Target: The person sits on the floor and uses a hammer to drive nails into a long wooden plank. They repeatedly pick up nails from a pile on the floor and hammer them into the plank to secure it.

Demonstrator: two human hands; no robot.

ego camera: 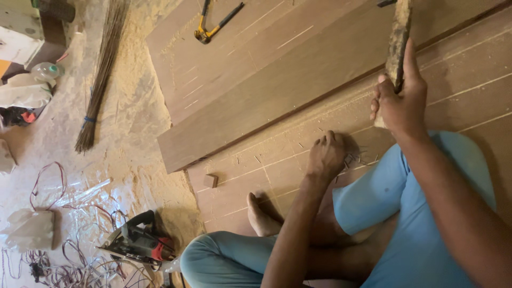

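I sit cross-legged in light blue trousers on brown wooden panels (pixel 266 69) marked with pale lines. My right hand (pixel 400 101) grips the worn, dark handle of a tool (pixel 399 37) held upright, thumb along it; its top runs out of frame. My left hand (pixel 326 154) rests fingers-down on the panel, touching a small scatter of thin nails (pixel 354 158). Whether it holds any nail I cannot tell. My bare foot (pixel 260 216) lies on the panel near my knee.
A small wooden block (pixel 210 180) lies near the panel edge. A yellow-and-black hand tool (pixel 213 24) rests on the far panel. On the sawdust-covered floor are a power saw (pixel 138 242), tangled wires (pixel 69 261), a twig broom (pixel 101 80) and a plastic bottle (pixel 48 69).
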